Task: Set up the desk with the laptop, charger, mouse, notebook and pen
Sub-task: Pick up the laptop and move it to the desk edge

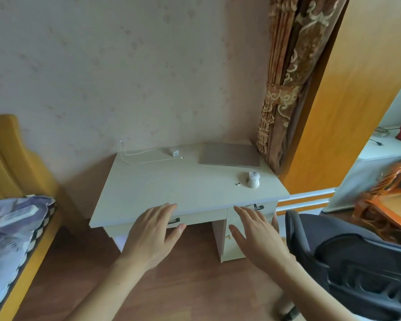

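A pale desk (171, 188) stands against the wall. A closed silver laptop (229, 154) lies at its back right. A white charger (175, 152) with its cable (134, 158) lies at the back left, the cable running up to the wall. A white mouse (253, 179) and a tiny dongle (237, 184) rest on the right side. My left hand (152, 232) and my right hand (257, 235) hover in front of the desk's near edge, palms down, fingers spread, holding nothing. No notebook or pen shows.
A black office chair (357, 262) stands at the right. A bed with a patterned pillow (12, 232) and a white remote (16, 216) is at the left. Drawers with dark handles (255, 207) sit under the desktop. A curtain (285, 89) hangs behind the desk's right corner.
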